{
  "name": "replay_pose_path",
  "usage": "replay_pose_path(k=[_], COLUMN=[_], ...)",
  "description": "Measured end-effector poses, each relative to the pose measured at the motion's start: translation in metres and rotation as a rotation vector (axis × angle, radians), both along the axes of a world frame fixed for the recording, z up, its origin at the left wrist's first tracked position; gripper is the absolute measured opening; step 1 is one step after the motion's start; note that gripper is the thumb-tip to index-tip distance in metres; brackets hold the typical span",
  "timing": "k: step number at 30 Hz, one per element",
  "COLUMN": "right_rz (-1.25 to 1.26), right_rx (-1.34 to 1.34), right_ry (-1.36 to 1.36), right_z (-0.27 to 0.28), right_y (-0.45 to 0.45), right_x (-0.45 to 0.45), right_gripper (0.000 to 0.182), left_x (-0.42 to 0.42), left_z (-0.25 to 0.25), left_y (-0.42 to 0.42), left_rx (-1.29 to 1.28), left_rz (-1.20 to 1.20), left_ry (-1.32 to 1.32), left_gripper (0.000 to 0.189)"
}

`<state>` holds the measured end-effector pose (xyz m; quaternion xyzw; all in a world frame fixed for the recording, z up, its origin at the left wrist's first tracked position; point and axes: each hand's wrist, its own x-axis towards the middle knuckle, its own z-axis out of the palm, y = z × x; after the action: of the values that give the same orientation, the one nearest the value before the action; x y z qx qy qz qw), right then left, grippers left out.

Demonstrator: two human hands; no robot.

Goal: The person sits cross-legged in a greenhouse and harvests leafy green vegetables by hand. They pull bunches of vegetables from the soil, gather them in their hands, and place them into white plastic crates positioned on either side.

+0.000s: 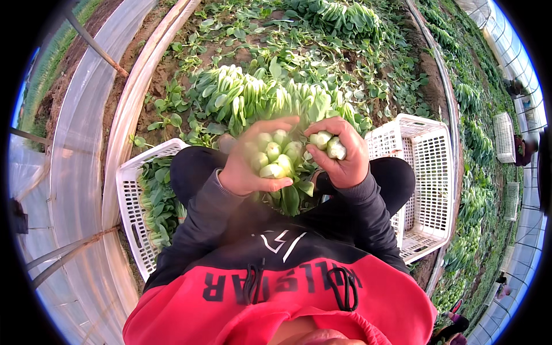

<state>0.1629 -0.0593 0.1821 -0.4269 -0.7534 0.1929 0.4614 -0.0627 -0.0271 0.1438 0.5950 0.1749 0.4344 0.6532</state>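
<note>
My left hand is curled around a bunch of leafy greens, whose pale cut stem ends face up and whose leaves hang below. Close to its right, my right hand grips a few more stalks, their pale ends between thumb and fingers. A gap separates the two hands. Just beyond them, a row of cut greens lies on the soil with the stems upward. My crossed or bent legs are beneath my forearms.
A white plastic crate holding bundled greens stands at left. At right are white slatted crates. Another heap of greens lies farther ahead. Plastic sheeting borders the left side. Other people work at the far right, one near a crate.
</note>
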Motion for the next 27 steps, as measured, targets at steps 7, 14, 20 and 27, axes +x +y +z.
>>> replay_pose_path(k=[7,14,20,27], right_rz=[-0.213,0.193,0.487,0.385], right_rx=[0.098,0.021,-0.298,-0.159], right_ry=[0.057,0.614,1.069,0.362], right_z=[-0.002,0.014,-0.016,-0.042], right_y=[-0.002,0.037,0.013,0.003], right_x=[-0.05,-0.111,-0.22,-0.16], right_gripper=[0.073,0.083,0.104,0.081], left_x=[0.01,-0.028,-0.121,-0.109], left_z=[0.022,0.088,0.123,0.037], left_y=[-0.005,0.039,0.016,-0.048], left_rx=[-0.001,0.357,0.217,0.033], left_rz=[0.322,0.389,0.409,0.74], left_ry=[0.021,0.165,0.84,0.672], left_gripper=[0.093,0.097,0.093,0.086])
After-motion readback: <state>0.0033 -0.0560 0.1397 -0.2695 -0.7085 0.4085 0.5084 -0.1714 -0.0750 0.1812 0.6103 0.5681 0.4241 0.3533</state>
